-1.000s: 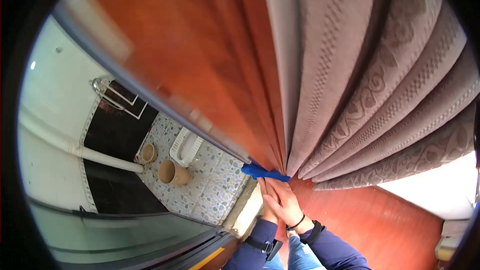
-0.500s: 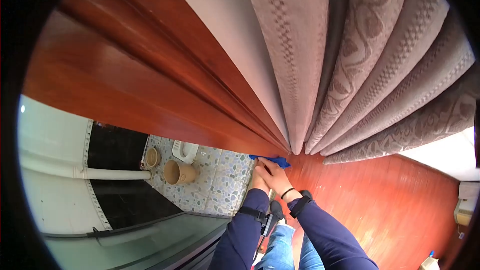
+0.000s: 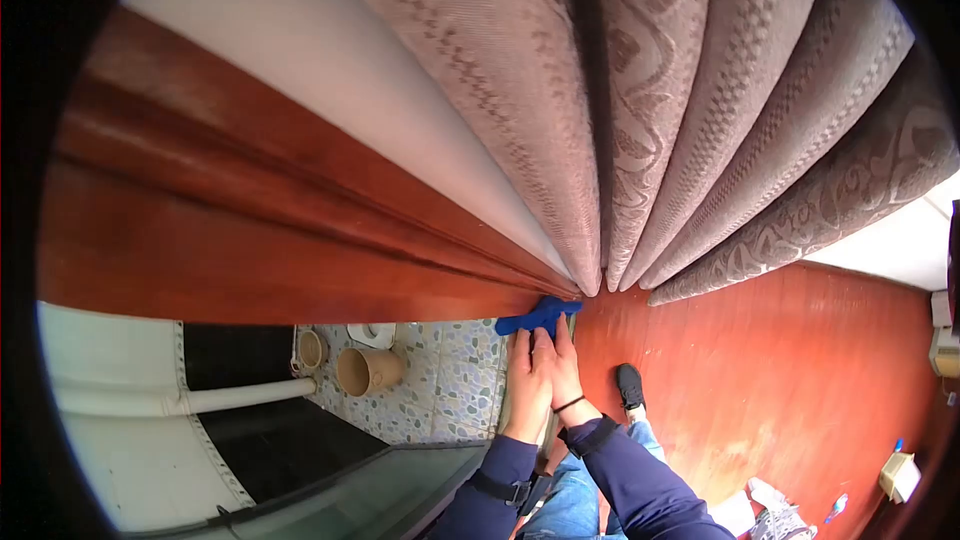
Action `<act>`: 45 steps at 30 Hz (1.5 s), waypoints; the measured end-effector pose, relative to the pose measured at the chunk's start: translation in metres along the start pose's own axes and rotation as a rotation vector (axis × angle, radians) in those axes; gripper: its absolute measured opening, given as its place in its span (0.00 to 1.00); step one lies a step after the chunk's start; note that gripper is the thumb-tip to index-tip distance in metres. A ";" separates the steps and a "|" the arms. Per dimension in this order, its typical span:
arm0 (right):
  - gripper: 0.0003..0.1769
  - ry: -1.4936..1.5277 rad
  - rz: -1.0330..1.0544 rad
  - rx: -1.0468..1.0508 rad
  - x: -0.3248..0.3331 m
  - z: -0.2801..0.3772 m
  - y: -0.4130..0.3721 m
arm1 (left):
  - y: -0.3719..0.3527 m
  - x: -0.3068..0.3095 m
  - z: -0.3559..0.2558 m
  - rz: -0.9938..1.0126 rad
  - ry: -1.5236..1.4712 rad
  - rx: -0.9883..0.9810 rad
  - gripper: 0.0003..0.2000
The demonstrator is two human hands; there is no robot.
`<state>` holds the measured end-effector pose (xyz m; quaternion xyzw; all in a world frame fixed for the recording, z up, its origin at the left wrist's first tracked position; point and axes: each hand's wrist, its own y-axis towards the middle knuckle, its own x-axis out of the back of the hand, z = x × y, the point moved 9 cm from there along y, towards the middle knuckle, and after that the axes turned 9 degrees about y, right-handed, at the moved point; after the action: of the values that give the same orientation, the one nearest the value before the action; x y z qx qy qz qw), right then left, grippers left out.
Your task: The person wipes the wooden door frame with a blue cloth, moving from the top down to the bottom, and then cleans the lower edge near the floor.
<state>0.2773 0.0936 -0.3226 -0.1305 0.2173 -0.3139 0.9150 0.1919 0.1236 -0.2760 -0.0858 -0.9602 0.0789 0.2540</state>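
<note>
Both my hands press a blue cloth (image 3: pixel 535 317) against the lower edge of a reddish-brown wooden door frame (image 3: pixel 300 240). My left hand (image 3: pixel 527 370) lies just under the cloth on its left side. My right hand (image 3: pixel 564 365), with a dark band on the wrist, lies alongside it, fingers on the cloth's right part. Both arms wear dark blue sleeves. A patterned mauve curtain (image 3: pixel 700 120) hangs in folds right of the frame, gathering close to the cloth.
Left of the frame is a tiled bathroom floor (image 3: pixel 440 390) with a brown bucket (image 3: pixel 365 370), a smaller mug (image 3: pixel 310 348) and a white pipe (image 3: pixel 200 400). A glossy red floor (image 3: pixel 780 370) spreads right, with my black shoe (image 3: pixel 630 385) and small items at the lower right.
My view has tilted, so the frame and curtain fill more of the picture. Both hands and the blue cloth have stayed pressed at the frame's edge, shifting slightly along it.
</note>
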 end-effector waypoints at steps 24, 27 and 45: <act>0.24 -0.084 -0.221 0.194 0.003 0.042 0.034 | 0.022 -0.012 0.034 0.164 -0.607 0.320 0.07; 0.27 -0.116 -0.125 0.292 -0.019 0.090 0.006 | 0.011 0.008 -0.001 0.117 -0.628 0.236 0.07; 0.32 -0.198 -0.077 0.425 -0.011 0.069 0.018 | 0.008 -0.018 0.016 0.254 -0.452 0.238 0.20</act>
<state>0.3119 0.1220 -0.2657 0.0267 0.0504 -0.3727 0.9262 0.2004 0.1263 -0.3004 -0.1554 -0.9579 0.2396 0.0300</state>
